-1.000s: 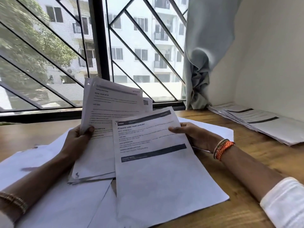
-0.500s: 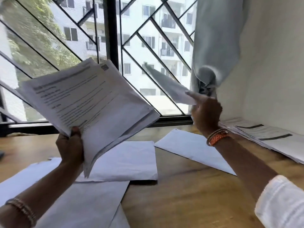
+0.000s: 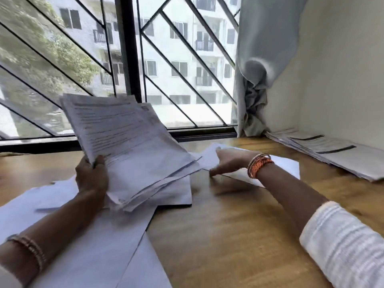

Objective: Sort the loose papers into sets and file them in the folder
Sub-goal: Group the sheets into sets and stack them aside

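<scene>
Left hand (image 3: 91, 179): fingers curled round a tilted sheaf of printed papers (image 3: 128, 146), kept off the counter (image 3: 239, 229) for sorting.
Right hand (image 3: 230, 163): blurred, fingers straight, low over a face-down sheet (image 3: 284, 165) at centre right.
Sorted set (image 3: 332, 150): fanned at the far right wall.
Folder: not seen.

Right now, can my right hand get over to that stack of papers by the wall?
Probably yes. The right hand rests open on a loose sheet, and only bare table lies between it and the stack along the wall.
</scene>
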Demonstrator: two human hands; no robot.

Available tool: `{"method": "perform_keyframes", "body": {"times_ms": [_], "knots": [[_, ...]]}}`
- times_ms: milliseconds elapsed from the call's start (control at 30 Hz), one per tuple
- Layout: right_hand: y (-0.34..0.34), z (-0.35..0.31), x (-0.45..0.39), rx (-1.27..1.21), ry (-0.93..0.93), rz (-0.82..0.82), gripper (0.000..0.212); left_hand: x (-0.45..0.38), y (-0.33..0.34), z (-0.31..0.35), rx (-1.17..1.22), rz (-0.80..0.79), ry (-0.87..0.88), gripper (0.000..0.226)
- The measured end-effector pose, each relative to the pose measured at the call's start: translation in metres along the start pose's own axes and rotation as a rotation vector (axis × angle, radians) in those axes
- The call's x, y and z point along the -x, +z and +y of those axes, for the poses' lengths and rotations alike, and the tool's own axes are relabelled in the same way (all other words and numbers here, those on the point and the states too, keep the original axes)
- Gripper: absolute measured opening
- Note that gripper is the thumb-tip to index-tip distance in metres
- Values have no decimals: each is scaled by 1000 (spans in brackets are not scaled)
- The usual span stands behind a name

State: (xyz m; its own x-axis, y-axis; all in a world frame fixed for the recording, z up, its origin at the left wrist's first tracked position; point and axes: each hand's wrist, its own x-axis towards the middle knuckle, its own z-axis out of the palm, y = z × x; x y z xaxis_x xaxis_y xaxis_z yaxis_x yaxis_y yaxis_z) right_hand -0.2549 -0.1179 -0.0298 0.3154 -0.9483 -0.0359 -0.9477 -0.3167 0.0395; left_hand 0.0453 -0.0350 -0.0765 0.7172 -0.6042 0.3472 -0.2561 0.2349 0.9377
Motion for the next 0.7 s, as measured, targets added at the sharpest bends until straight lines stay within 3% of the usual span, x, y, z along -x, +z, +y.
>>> {"method": "perform_keyframes", "body": {"times_ms": [100, 267, 333, 400, 467, 533, 600, 700], "knots": [[-2, 33, 4, -92, 86, -8, 69, 0, 1, 0, -115, -58, 20, 27], [7, 28, 7, 29, 86, 122, 70, 4, 1, 1, -148, -52, 23, 28], [0, 30, 8, 22, 53, 169, 48, 4, 1, 2, -141, -28, 12, 29], [-21, 43, 16, -320, -65, 124, 24, 4, 0, 2, -113, -3, 9, 29], [-47, 50, 39, -960, -245, 40, 28, 4, -1, 2, -67, 14, 12, 29], [-62, 55, 62, -1487, -369, 90, 32, 4, -2, 4, -6, 24, 22, 28], [-65, 56, 71, -1601, -459, 169, 31, 5, -1, 8, 36, 15, 48, 28], [-53, 58, 62, -1582, -428, 171, 33, 12, 3, 12, 77, -8, 92, 22]]}}
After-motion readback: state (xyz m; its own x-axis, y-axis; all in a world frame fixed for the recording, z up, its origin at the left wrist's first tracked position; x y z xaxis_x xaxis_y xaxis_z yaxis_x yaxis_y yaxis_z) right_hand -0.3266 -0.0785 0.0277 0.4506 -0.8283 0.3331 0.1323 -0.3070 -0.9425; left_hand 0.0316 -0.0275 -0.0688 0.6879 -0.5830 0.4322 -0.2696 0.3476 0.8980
